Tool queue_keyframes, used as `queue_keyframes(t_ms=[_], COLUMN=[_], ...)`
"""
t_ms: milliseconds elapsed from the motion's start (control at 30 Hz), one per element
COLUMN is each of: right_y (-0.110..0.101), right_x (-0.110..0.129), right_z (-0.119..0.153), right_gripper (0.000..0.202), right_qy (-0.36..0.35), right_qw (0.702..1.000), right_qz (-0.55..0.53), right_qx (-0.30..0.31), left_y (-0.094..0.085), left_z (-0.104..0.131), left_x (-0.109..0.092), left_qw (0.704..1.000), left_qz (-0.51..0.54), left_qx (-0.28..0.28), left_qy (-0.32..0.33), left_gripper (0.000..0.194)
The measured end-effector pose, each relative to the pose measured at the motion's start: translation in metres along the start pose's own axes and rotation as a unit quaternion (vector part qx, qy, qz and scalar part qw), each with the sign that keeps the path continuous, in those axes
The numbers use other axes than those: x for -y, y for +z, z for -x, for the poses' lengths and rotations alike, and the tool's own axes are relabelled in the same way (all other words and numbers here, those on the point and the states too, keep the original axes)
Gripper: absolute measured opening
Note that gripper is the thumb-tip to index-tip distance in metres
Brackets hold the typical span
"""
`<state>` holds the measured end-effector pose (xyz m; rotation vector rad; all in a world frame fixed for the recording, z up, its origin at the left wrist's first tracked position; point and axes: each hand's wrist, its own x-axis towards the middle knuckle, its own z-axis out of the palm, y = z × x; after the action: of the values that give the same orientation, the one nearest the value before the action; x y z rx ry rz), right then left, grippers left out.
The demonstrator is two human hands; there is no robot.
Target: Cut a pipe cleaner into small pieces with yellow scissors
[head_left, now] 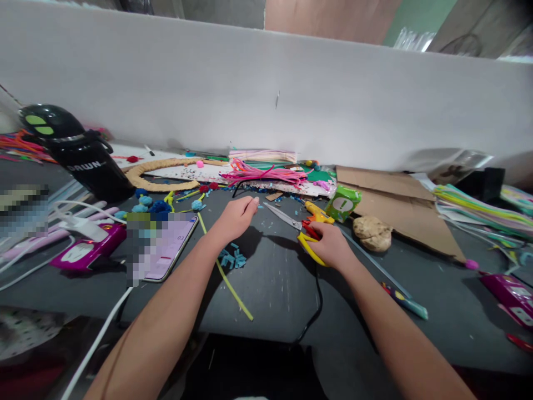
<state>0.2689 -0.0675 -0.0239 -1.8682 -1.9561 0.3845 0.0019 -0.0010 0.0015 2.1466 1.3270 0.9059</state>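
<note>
Grips scissors (296, 225) in the right hand (332, 244), just right of the frame's centre, with fingers clamped around the red and yellow handles and blades pointing up and left toward the left hand (239, 218). Holds that left hand near the middle of the frame, fingers curled in together; cannot tell whether anything small is pinched between the tips. Has cut blue pieces (233, 258) in a loose heap below the left hand, on the grey table (283, 300), near a yellow-green strip (233, 291) running under the left forearm toward the lower centre. Has a yellow glue gun (318, 213) and a green packet (343, 203) just above the right hand in the frame, and a beige lump (372, 233) to their right. Shows a pink bundle (266, 175) at upper centre, a phone (175, 250) left of the left forearm, and a black bottle (89, 161) at upper left.
</note>
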Motion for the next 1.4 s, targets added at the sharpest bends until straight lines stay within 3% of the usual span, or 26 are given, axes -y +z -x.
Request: queue_keyframes(t_ms=[300, 1067, 1400], right_y=[-0.0015, -0.0022, 0.0013], right_x=[0.0013, 0.0024, -0.0035], right_z=[-0.0004, -0.0004, -0.0023], right_gripper=[0.027, 0.016, 0.023], right_qy=[-0.008, -0.007, -0.003], right_qw=[1.0, 0.999, 1.0], right_qz=[-0.007, -0.025, -0.012], right_qx=[0.014, 0.021, 0.022], left_y=[-0.0003, 0.0013, 0.0021], left_z=[-0.0009, -0.0009, -0.0009], left_x=[0.0015, 0.002, 0.0023], left_qw=[1.0, 1.0, 1.0], left_qz=[0.002, 0.009, 0.011], left_qx=[-0.003, 0.009, 0.005], left_qy=[0.002, 0.005, 0.0], left_gripper=[0.045, 0.044, 0.044])
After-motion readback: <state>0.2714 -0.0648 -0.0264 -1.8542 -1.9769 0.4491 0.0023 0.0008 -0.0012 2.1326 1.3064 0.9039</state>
